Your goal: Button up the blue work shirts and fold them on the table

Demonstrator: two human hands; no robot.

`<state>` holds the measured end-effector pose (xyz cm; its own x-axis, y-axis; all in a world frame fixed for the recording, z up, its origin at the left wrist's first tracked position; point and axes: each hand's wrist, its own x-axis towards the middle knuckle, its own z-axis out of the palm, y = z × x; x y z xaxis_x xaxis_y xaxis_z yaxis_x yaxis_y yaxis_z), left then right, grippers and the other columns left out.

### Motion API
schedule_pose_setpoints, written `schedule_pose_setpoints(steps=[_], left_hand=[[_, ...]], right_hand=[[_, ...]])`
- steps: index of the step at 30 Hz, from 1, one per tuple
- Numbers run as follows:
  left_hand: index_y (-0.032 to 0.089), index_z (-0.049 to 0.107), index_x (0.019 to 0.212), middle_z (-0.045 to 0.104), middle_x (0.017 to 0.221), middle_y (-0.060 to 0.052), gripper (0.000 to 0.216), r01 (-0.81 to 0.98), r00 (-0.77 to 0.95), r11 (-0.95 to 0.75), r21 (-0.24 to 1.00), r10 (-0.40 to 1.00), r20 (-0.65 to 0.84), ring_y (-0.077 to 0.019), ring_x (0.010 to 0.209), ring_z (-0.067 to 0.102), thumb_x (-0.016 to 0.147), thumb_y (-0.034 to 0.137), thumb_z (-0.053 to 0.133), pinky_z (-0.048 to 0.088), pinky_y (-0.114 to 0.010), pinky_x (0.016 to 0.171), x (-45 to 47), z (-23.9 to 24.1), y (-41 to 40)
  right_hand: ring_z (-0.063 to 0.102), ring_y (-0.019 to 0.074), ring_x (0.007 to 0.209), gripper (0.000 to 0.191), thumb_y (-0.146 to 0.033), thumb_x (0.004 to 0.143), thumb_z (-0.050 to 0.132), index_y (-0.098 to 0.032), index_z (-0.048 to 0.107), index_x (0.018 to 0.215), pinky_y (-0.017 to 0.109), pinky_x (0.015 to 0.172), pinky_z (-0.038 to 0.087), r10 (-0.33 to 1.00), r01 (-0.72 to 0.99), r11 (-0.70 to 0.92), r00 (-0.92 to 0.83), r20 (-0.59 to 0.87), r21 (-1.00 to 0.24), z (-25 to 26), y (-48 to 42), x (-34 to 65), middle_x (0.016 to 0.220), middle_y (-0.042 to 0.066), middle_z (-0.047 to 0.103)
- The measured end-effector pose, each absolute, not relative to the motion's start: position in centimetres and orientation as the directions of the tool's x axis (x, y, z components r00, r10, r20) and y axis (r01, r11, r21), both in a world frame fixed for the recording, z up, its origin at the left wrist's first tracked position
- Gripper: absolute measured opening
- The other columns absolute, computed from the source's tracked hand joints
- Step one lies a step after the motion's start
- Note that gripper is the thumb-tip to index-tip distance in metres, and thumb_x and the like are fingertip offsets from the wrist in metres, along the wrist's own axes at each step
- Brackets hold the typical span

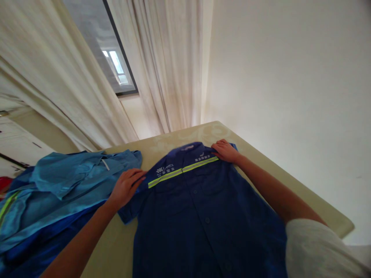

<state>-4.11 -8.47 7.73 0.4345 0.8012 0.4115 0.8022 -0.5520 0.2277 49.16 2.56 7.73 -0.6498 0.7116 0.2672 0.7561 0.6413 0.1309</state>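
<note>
A dark blue short-sleeved work shirt (179, 216) lies front up, its collar at the far end. A yellow-green reflective stripe (169, 177) crosses its chest below white printed lettering. My left hand (128, 186) rests on the shirt's left-side shoulder and sleeve, fingers stretched out and close together. On the opposite shoulder lies my right hand (225, 151), its fingers spread over the cloth beside the collar. Both hands press on the fabric from above. The shirt's lower hem runs out of view.
Underneath is a cream patterned table (199, 133), its right edge near a white wall (290, 77). A pile of lighter blue shirts (78, 181) lies at the left. Beyond the table hang cream curtains (171, 65) beside a dark-framed window (116, 54).
</note>
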Motion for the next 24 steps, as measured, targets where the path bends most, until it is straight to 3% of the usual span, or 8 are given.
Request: schedule_pose_setpoints(steps=[4, 8, 11, 15, 17, 20, 22, 24], left_hand=[[0.031, 0.059, 0.143, 0.070, 0.134, -0.008, 0.046, 0.805, 0.550, -0.591, 0.050, 0.775, 0.312, -0.0274, 0.118, 0.064, 0.098, 0.042, 0.057, 0.045, -0.042, 0.101, -4.8, 7.0, -12.1], [0.032, 0.068, 0.131, 0.072, 0.129, -0.007, 0.042, 0.921, 0.363, -0.385, 0.066, 0.906, 0.219, -0.0304, 0.122, 0.063, 0.093, 0.025, 0.052, 0.041, -0.046, 0.107, -5.3, 7.0, -12.4], [0.031, 0.073, 0.120, 0.073, 0.124, -0.007, 0.041, 0.930, 0.333, -0.354, 0.099, 0.925, 0.182, -0.0301, 0.122, 0.062, 0.089, 0.019, 0.049, 0.040, -0.047, 0.109, -5.9, 8.0, -12.4], [0.028, 0.068, 0.132, 0.070, 0.127, -0.012, 0.046, 0.935, 0.324, -0.343, 0.088, 0.930, 0.173, -0.0316, 0.117, 0.063, 0.089, 0.021, 0.051, 0.044, -0.045, 0.105, -6.6, 8.7, -13.3], [0.027, 0.070, 0.126, 0.071, 0.123, -0.012, 0.039, 0.954, 0.290, -0.297, 0.051, 0.951, 0.112, -0.0342, 0.116, 0.063, 0.090, 0.029, 0.055, 0.046, -0.047, 0.102, -6.8, 8.3, -13.6], [0.027, 0.074, 0.110, 0.072, 0.125, -0.010, 0.027, 0.974, 0.220, -0.223, 0.032, 0.972, 0.087, -0.0346, 0.119, 0.061, 0.091, 0.033, 0.055, 0.047, -0.047, 0.101, -6.6, 7.7, -13.7], [0.026, 0.072, 0.112, 0.071, 0.128, -0.011, 0.028, 0.989, 0.121, -0.131, 0.064, 0.981, 0.151, -0.0341, 0.124, 0.060, 0.093, 0.030, 0.052, 0.045, -0.047, 0.104, -6.2, 7.8, -13.3], [0.024, 0.069, 0.118, 0.073, 0.124, -0.012, 0.032, 0.987, 0.009, -0.037, 0.157, 0.985, 0.174, -0.0342, 0.122, 0.063, 0.096, 0.034, 0.047, 0.046, -0.048, 0.104, -5.9, 8.2, -12.9]], right_hand=[[0.055, 0.0281, 0.103, 0.030, -0.013, 0.094, 0.050, -0.017, 0.068, 0.119, 0.040, 0.098, 0.030, 0.701, 0.722, 0.656, -0.691, 0.178, 0.219, 6.8, -0.8, 51.5, 0.108, 0.014, 0.069], [0.053, 0.0289, 0.108, 0.033, -0.010, 0.096, 0.044, -0.019, 0.074, 0.109, 0.043, 0.102, 0.026, 0.820, 0.824, 0.522, -0.556, 0.135, 0.222, 7.2, -2.3, 50.4, 0.110, 0.015, 0.069], [0.051, 0.0303, 0.113, 0.034, -0.010, 0.096, 0.045, -0.020, 0.076, 0.107, 0.045, 0.104, 0.024, 0.884, 0.888, 0.413, -0.444, 0.144, 0.201, 8.0, -2.9, 49.2, 0.115, 0.016, 0.069], [0.052, 0.0318, 0.115, 0.034, -0.004, 0.090, 0.049, -0.019, 0.078, 0.100, 0.047, 0.105, 0.025, 0.940, 0.933, 0.305, -0.328, 0.096, 0.192, 9.2, -3.9, 48.1, 0.115, 0.018, 0.070], [0.054, 0.0325, 0.114, 0.033, -0.004, 0.090, 0.049, -0.017, 0.078, 0.099, 0.047, 0.104, 0.026, 0.955, 0.956, 0.255, -0.272, 0.115, 0.142, 9.9, -4.6, 46.8, 0.113, 0.019, 0.070], [0.054, 0.0320, 0.119, 0.033, -0.013, 0.097, 0.046, -0.017, 0.073, 0.116, 0.046, 0.106, 0.029, 0.943, 0.973, 0.230, -0.230, 0.241, 0.027, 10.6, -6.3, 42.2, 0.123, 0.018, 0.068], [0.054, 0.0288, 0.124, 0.036, -0.025, 0.104, 0.043, -0.021, 0.067, 0.130, 0.042, 0.107, 0.031, 0.923, 0.955, 0.294, -0.276, 0.270, -0.030, 10.2, -7.7, 37.6, 0.133, 0.015, 0.065], [0.053, 0.0277, 0.131, 0.044, -0.043, 0.107, 0.042, -0.024, 0.058, 0.143, 0.041, 0.109, 0.033, 0.876, 0.872, 0.448, -0.386, 0.290, -0.195, 9.0, -9.2, 32.7, 0.145, 0.013, 0.060]])
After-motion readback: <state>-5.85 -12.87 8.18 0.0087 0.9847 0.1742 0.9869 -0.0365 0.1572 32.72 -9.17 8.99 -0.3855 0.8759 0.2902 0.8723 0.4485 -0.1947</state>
